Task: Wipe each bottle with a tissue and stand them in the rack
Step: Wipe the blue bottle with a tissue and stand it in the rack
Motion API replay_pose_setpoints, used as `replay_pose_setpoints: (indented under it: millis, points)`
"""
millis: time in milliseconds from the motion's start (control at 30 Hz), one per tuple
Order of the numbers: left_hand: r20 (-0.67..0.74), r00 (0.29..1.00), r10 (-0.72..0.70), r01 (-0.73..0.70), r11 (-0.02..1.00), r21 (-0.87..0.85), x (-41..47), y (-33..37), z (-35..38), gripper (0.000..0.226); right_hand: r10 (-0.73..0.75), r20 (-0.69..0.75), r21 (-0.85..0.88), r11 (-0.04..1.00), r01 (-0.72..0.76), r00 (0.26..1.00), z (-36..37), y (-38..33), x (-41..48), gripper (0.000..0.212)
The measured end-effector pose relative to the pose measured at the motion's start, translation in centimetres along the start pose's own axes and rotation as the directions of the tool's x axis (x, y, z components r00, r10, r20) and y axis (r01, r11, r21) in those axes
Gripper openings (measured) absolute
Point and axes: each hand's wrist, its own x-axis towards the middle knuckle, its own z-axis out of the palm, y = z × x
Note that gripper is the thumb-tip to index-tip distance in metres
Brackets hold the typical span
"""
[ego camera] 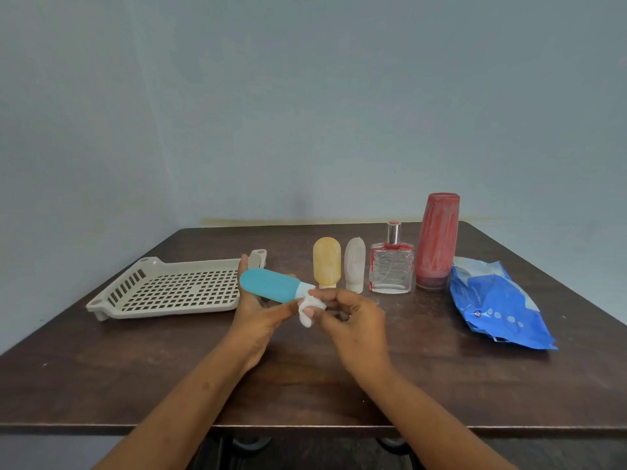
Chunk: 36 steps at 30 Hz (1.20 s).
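My left hand (258,317) holds a blue squeeze bottle (269,285) lying nearly flat above the table, its white cap end pointing right. My right hand (353,317) pinches a crumpled white tissue (310,308) against that cap end. The beige perforated rack (169,290) lies flat on the left of the table with nothing in it. Behind my hands stand a yellow bottle (326,261), a whitish bottle (355,264), a clear glass perfume bottle (391,266) with a silver cap, and a tall red bottle (437,240).
A blue tissue packet (495,303) lies at the right of the dark wooden table (135,374). A pale wall rises right behind the table's far edge. The rack's right corner is partly hidden by my left hand.
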Motion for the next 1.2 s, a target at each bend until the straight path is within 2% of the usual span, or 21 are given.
replay_pose_setpoints:
  millis: [67, 200, 267, 367, 500, 567, 667, 767, 933, 1000, 1067, 1133, 1200]
  points:
    - [0.002, 1.0, -0.002, 0.002, 1.0, 0.008, 0.0, 0.0, -0.1, 0.137, -0.001, 0.018, 0.045, 0.999, 0.0, 1.0, -0.2, -0.1, 0.1, 0.023]
    - [0.04, 0.999, 0.031, -0.036, 0.99, 0.134, -0.1, -0.2, -0.1, 0.142, 0.08, -0.027, 0.317, 0.946, -0.068, 0.996, -0.6, -0.5, 0.9, 0.02]
    - [0.047, 0.998, 0.038, -0.046, 0.98, 0.193, 0.0, -0.5, -0.1, 0.14, 0.117, -0.062, 0.333, 0.939, -0.09, 0.991, -0.9, -0.5, 1.2, 0.021]
    - [0.038, 0.998, 0.052, -0.06, 0.973, 0.223, 0.2, -0.9, -0.4, 0.145, 0.055, -0.098, 0.101, 0.994, -0.045, 0.994, -1.2, 0.1, 1.2, 0.018]
    - [0.046, 0.997, 0.068, -0.077, 0.975, 0.209, 0.1, -0.7, -0.4, 0.144, 0.02, -0.034, -0.153, 0.988, -0.025, 0.999, -1.3, 0.4, 1.0, 0.026]
    - [0.056, 0.995, 0.086, -0.096, 0.974, 0.205, 0.0, -0.6, -0.3, 0.141, -0.044, 0.009, -0.296, 0.954, 0.045, 0.999, -1.4, 0.3, 0.9, 0.028]
    - [0.058, 0.993, 0.099, -0.11, 0.969, 0.221, 0.0, -0.7, -0.4, 0.143, -0.061, 0.146, -0.435, 0.892, 0.119, 0.987, -1.4, 0.3, 0.5, 0.045]
    - [0.075, 0.994, 0.084, -0.099, 0.97, 0.223, 0.0, -0.7, -0.4, 0.144, -0.097, 0.18, -0.602, 0.776, 0.188, 0.979, -0.9, 0.4, 0.1, 0.055]
    - [0.115, 0.99, 0.076, -0.101, 0.967, 0.235, -0.3, -0.5, -0.1, 0.14, -0.172, 0.185, -0.679, 0.689, 0.252, 0.968, -0.8, 0.5, 0.3, 0.053]
    - [0.122, 0.991, 0.055, -0.08, 0.974, 0.212, -0.4, -0.3, 0.1, 0.138, -0.172, 0.171, -0.667, 0.705, 0.242, 0.97, -0.8, 0.6, 0.3, 0.049]
    - [0.144, 0.989, 0.018, -0.037, 0.991, 0.126, -0.6, 0.0, 0.2, 0.145, -0.144, 0.14, -0.579, 0.791, 0.199, 0.98, -0.8, 0.6, 0.5, 0.042]
    - [0.191, 0.982, 0.004, 0.005, 0.999, -0.048, -0.6, 0.5, 0.2, 0.15, -0.061, 0.112, -0.406, 0.908, 0.102, 0.992, -0.9, 0.4, 0.7, 0.028]
    - [0.198, 0.98, -0.004, 0.052, 0.969, -0.239, -0.6, 1.4, 0.9, 0.13, 0.118, 0.141, -0.135, 0.986, -0.099, 0.983, -0.8, 0.0, 0.7, 0.029]
